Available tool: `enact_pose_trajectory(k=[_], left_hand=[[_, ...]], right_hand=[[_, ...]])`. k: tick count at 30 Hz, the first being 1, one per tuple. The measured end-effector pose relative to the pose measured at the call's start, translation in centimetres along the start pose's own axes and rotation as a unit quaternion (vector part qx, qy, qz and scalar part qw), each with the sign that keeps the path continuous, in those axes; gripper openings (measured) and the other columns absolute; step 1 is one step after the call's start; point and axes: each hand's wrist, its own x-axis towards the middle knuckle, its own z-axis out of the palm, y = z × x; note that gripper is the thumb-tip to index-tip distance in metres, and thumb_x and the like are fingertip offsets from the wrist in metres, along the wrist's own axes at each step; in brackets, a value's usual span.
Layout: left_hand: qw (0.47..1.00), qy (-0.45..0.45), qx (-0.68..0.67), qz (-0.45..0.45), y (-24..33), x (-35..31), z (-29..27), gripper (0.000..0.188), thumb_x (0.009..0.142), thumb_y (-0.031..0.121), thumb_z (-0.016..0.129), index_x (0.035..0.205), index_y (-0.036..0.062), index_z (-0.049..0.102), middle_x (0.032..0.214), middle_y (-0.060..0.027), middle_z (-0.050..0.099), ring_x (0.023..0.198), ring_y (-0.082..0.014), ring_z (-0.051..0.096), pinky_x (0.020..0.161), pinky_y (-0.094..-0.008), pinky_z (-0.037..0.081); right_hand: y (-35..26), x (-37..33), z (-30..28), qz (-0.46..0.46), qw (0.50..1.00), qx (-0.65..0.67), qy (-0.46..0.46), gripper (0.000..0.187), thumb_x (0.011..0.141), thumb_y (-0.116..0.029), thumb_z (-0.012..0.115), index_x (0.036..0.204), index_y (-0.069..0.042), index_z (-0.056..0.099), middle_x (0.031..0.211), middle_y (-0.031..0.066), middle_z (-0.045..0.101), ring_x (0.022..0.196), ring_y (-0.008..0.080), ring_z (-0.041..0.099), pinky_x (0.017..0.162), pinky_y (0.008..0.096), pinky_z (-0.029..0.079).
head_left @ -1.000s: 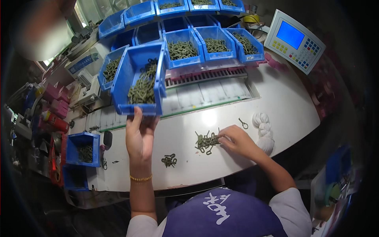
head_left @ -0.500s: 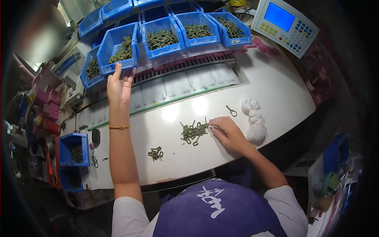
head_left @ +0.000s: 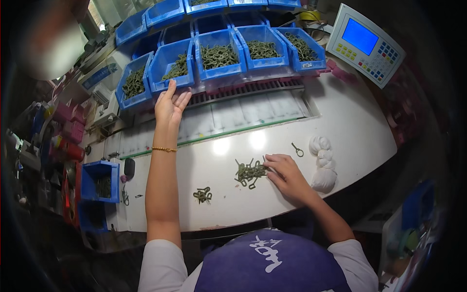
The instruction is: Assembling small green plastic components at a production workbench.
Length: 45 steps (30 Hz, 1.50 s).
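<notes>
On the table [head_left: 214, 214], looped olive-green pieces [head_left: 249, 172] lie tangled — right fingers [head_left: 278, 159] parted at their edge, left fingers [head_left: 183, 100] spread.

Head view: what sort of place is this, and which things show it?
Probably a small-parts workshop: rows of blue bins, several holding green looped pieces; a pile of similar pieces on the white worktop; a keypad unit with a screen.

Above the far part of the surface [head_left: 228, 209], left of its middle, a blue open bin [head_left: 159, 86] is set with its low front facing the near edge, partly filled with dull-green looped pieces [head_left: 177, 67]. A loose tangle [head_left: 251, 172] of similar pieces is piled short of the far edge; a smaller cluster [head_left: 202, 195] is gathered farther left, closer to the near edge.
</notes>
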Motion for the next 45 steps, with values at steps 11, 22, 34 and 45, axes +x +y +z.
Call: enact_pose_trajectory(k=[11,22,34,45], left_hand=[[0.986,-0.114,0.059,-0.102,5.1,-9.9,-16.6,0.033,0.097,0.03,0.059,0.106,-0.0018,0.058,0.105,-0.017,0.063,0.097,-0.0272,0.064,0.09,-0.0392,0.053],[0.777,-0.042,-0.314,-0.543,0.2,-40.5,-37.2,0.048,0.105,0.026,0.029,0.134,-0.0113,0.04,0.141,-0.029,0.043,0.134,-0.0389,0.042,0.114,-0.0485,0.034],[0.856,0.038,-0.149,-0.494,-3.2,-46.6,-34.3,0.026,0.102,0.023,0.035,0.105,0.0079,0.057,0.09,-0.0037,0.063,0.073,-0.0129,0.064,0.058,-0.026,0.056],[0.867,-0.042,-0.271,-0.416,1.2,-43.3,-20.9,0.024,0.097,0.011,0.043,0.091,-0.0067,0.058,0.096,-0.0198,0.062,0.092,-0.031,0.062,0.087,-0.041,0.055]], right_hand=[[-10.3,1.7,16.9,-0.166,0.981,0.083,-0.047,0.035,0.083,-0.006,0.068,0.117,-0.004,0.06,0.125,0.0179,0.058,0.12,0.0348,0.053,0.102,0.0421,0.044],[-18.2,-3.8,32.4,-0.229,0.963,0.077,-0.116,0.032,0.088,-0.011,0.064,0.119,-0.003,0.058,0.128,0.0157,0.057,0.127,0.0357,0.048,0.108,0.046,0.038],[-21.9,-19.2,24.6,-0.251,0.932,0.149,-0.213,0.029,0.084,-0.01,0.066,0.112,-0.002,0.062,0.123,0.0142,0.058,0.121,0.0311,0.053,0.109,0.0455,0.039],[-13.5,-16.6,9.0,-0.127,0.987,0.098,0.031,0.019,0.085,-0.004,0.069,0.104,-0.003,0.067,0.101,0.0124,0.068,0.1,0.0299,0.063,0.087,0.0384,0.052]])
